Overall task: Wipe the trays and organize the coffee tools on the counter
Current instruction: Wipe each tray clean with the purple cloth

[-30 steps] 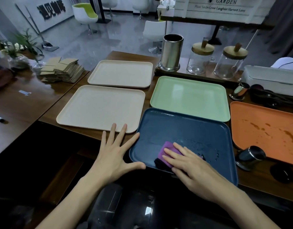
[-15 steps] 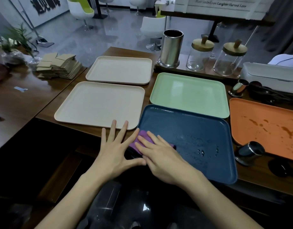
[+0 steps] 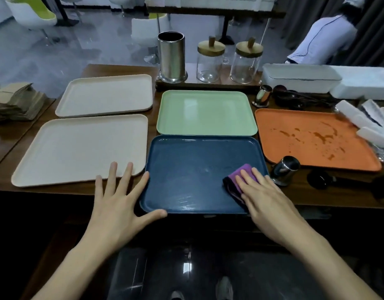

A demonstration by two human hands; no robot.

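Right hand (image 3: 266,200), fingers straight and flat, presses the purple cloth (image 3: 234,177) onto the blue tray (image 3: 193,169) at its near right corner. Left hand (image 3: 119,208) lies spread and empty, thumb against the tray's near left corner (apparently bracing it). The tray sits at the counter's front edge, long axis left to right. Judgement: the stained orange tray (image 3: 312,148) is due next. It lies right of and beyond the cloth, long axis likewise left to right, nearer the right hand. A tipped steel cup (image 3: 285,169) lies between the two trays.
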